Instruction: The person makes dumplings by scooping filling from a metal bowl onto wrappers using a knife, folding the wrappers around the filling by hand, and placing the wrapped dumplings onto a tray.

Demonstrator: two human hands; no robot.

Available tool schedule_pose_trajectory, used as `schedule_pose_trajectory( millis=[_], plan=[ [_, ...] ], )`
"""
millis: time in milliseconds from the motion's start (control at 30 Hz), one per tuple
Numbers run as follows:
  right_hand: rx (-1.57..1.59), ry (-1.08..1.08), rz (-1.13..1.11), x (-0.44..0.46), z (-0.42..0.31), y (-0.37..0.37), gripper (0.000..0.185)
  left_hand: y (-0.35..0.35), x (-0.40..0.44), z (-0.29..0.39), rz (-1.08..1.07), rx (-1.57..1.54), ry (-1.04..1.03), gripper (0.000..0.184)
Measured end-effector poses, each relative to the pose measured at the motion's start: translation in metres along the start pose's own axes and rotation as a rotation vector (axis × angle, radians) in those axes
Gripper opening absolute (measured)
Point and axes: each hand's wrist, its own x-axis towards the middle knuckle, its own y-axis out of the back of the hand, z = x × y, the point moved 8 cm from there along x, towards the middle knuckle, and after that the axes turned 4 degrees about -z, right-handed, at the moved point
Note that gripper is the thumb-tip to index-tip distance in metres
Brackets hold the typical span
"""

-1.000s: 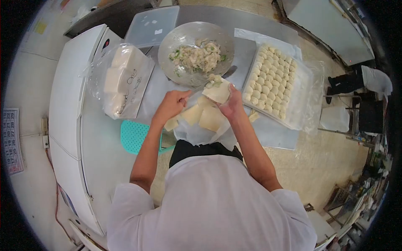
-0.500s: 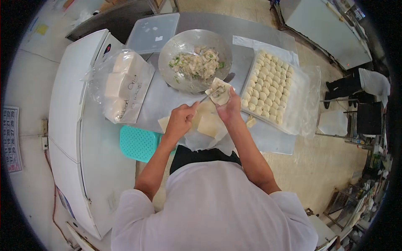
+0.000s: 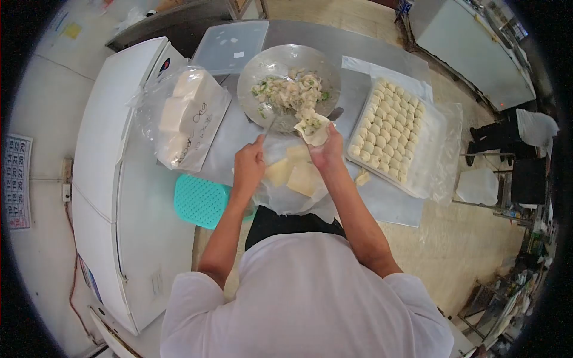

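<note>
My left hand [image 3: 249, 166] is closed on the handle of a thin metal spatula [image 3: 270, 124], its tip at the near rim of the metal bowl [image 3: 250, 107]. A pale chopped filling with green bits [image 3: 292, 90] lies in that bowl. In my right hand [image 3: 327, 150] is a square dumpling wrapper [image 3: 319, 132], tilted beside the bowl's near right edge, with filling on it. Below both hands, loose wrappers [image 3: 304, 179] lie on a sheet of thin plastic [image 3: 290, 203].
A tray [image 3: 391, 176] of several rows of filled dumplings [image 3: 388, 125] stands at the right. Bagged stacks of wrappers [image 3: 182, 113] sit at the left, near a clear lid [image 3: 231, 45]. A turquoise perforated basket [image 3: 202, 201] is lower left. Another person [image 3: 531, 128] is far right.
My left hand has moved away from the wrapper, bringing the spatula to the bowl's edge. The wrapper in my right hand has tilted and now shows more filling.
</note>
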Motion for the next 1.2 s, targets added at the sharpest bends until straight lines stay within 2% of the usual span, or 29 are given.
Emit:
schedule_pose_trajectory(
  millis=[67,100,167,200,267,400,500,600,667,700,767,800,867,1000,1067,1100,1167,1200],
  plan=[
    [-0.003,-0.003,-0.051,-0.002,-0.003,-0.001,0.042,0.014,-0.002,-0.003,0.057,-0.120,0.147,0.046],
    [-0.003,-0.002,-0.047,-0.003,-0.004,0.001,0.042,0.019,-0.002,0.006,0.053,-0.122,0.148,0.046],
    [-0.022,-0.007,-0.043,-0.001,-0.002,-0.001,0.043,0.022,0.001,0.034,0.026,-0.147,0.027,0.044],
    [-0.023,-0.013,-0.046,-0.002,0.000,-0.004,0.043,0.018,0.001,0.033,0.031,-0.145,0.031,0.044],
    [-0.042,-0.001,-0.055,-0.006,0.000,-0.007,0.043,-0.001,0.004,0.037,-0.078,-0.066,-0.071,0.039],
    [-0.067,0.013,-0.087,-0.011,-0.012,-0.012,0.043,0.003,-0.007,0.042,-0.217,-0.012,-0.077,0.043],
    [-0.043,0.053,-0.053,-0.003,-0.025,0.012,0.044,0.034,0.002,0.037,-0.154,-0.040,-0.030,0.041],
    [-0.068,0.119,-0.123,-0.006,-0.041,0.015,0.039,0.047,0.038,0.023,-0.110,0.123,0.013,0.037],
    [-0.125,0.085,0.104,-0.015,-0.043,0.031,0.034,0.030,0.060,0.022,-0.211,0.364,-0.114,0.042],
    [-0.128,0.084,0.103,-0.014,-0.044,0.036,0.034,0.023,0.068,0.022,-0.208,0.362,-0.112,0.042],
    [-0.072,0.073,0.067,-0.010,-0.043,0.048,0.031,0.005,0.078,0.034,-0.230,0.244,-0.241,0.039],
    [-0.073,0.073,0.066,-0.014,-0.044,0.048,0.031,0.001,0.081,0.028,-0.228,0.243,-0.241,0.039],
    [-0.079,0.081,0.057,-0.019,-0.047,0.045,0.028,-0.010,0.086,-0.007,-0.364,0.504,0.009,0.035],
    [-0.106,0.073,0.133,-0.022,-0.046,0.061,0.028,0.024,0.091,0.009,-0.397,0.467,0.023,0.027],
    [-0.088,0.094,0.072,-0.021,-0.041,0.058,0.027,0.026,0.093,0.030,-0.286,0.359,-0.127,0.019],
    [-0.093,0.092,0.066,-0.022,-0.041,0.056,0.027,0.019,0.095,0.029,-0.279,0.359,-0.124,0.019],
    [-0.078,0.054,0.032,-0.023,-0.037,0.050,0.026,-0.022,0.094,0.009,-0.552,0.515,-0.096,0.021],
    [-0.080,0.054,0.030,-0.024,-0.038,0.049,0.026,-0.022,0.095,0.000,-0.550,0.515,-0.095,0.021]
  ],
)
